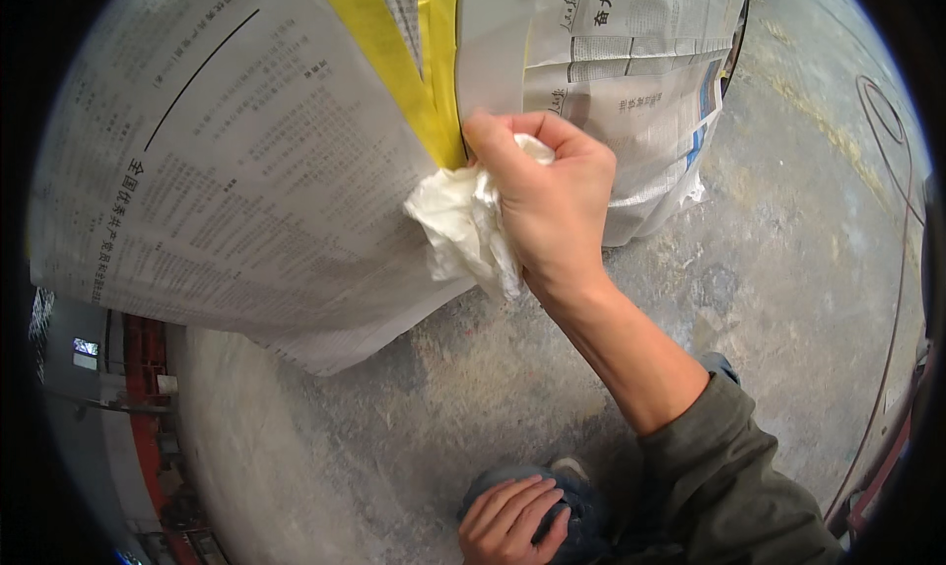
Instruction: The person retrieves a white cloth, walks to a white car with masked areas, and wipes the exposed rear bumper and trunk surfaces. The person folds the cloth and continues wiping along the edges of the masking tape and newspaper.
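Observation:
A crumpled white wiping cloth [458, 220] is bunched in my right hand [547, 181], whose fingers are closed round it. That hand presses at the lower end of a bare grey strip of panel [493, 58], and its fingertips are hidden against the surface. Yellow masking tape [439, 92] borders the strip on its left, running down to the cloth. Newspaper sheets [266, 151] cover the large surface to the left of the tape. At the bottom, my left hand [507, 521] lies on my knee with fingers stretched out, holding nothing.
More newspaper [641, 82] covers the surface right of the strip, its torn lower edge hanging near the grey, stained concrete floor [749, 289]. A thin dark cable [902, 220] loops along the floor at the far right. Red metal framework [143, 407] stands at the left.

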The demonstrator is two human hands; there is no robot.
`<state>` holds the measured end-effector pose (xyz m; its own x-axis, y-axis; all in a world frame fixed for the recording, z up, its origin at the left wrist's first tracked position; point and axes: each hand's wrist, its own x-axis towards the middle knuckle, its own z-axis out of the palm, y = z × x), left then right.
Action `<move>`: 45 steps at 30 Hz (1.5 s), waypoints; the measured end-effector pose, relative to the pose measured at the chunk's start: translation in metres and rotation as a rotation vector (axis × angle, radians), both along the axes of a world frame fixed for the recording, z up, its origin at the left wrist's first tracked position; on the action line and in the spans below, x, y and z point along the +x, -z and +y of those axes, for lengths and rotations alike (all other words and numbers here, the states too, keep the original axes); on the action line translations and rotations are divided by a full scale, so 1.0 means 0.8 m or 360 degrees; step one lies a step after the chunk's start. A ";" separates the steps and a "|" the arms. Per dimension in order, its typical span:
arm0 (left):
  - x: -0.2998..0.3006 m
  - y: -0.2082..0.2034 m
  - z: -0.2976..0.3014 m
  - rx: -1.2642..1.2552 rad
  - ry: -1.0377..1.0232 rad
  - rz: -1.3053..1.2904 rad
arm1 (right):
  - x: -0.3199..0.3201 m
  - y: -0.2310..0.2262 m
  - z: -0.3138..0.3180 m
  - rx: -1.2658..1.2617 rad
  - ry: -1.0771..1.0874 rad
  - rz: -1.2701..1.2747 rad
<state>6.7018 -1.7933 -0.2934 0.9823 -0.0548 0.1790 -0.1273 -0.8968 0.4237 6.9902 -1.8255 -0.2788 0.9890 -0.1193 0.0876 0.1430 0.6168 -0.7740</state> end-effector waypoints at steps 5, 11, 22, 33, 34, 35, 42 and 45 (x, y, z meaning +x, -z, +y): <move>0.001 -0.003 -0.001 -0.0009 -0.0005 0.0008 | 0.008 -0.010 -0.007 0.0051 -0.0022 0.0014; -0.001 -0.006 -0.001 -0.0028 -0.0021 0.0012 | 0.011 -0.002 -0.009 0.0063 -0.0009 0.0050; -0.009 -0.001 0.004 0.0010 -0.0023 0.0003 | 0.006 0.050 -0.003 -0.0168 -0.0028 0.0148; -0.015 0.005 0.019 -0.0051 -0.0029 0.0034 | -0.043 0.262 0.043 -0.0087 -0.0144 0.0780; -0.018 0.007 0.023 -0.0032 -0.0022 0.0038 | -0.040 0.246 0.048 -0.0010 -0.0140 0.0810; -0.019 0.006 0.024 -0.0027 -0.0021 0.0046 | -0.034 0.241 0.054 -0.0023 -0.0087 0.0799; -0.020 0.005 0.021 0.0007 -0.0018 -0.0041 | -0.010 0.254 0.065 -0.0030 0.0100 0.0859; -0.027 0.011 0.024 0.0026 -0.0027 -0.0063 | -0.023 0.240 0.068 0.0005 0.0068 0.0799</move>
<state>6.6805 -1.7739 -0.3018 0.9753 -0.0413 0.2168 -0.1282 -0.9057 0.4041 6.9721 -1.7715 -0.4709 0.9033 -0.1600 -0.3980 -0.2213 0.6209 -0.7520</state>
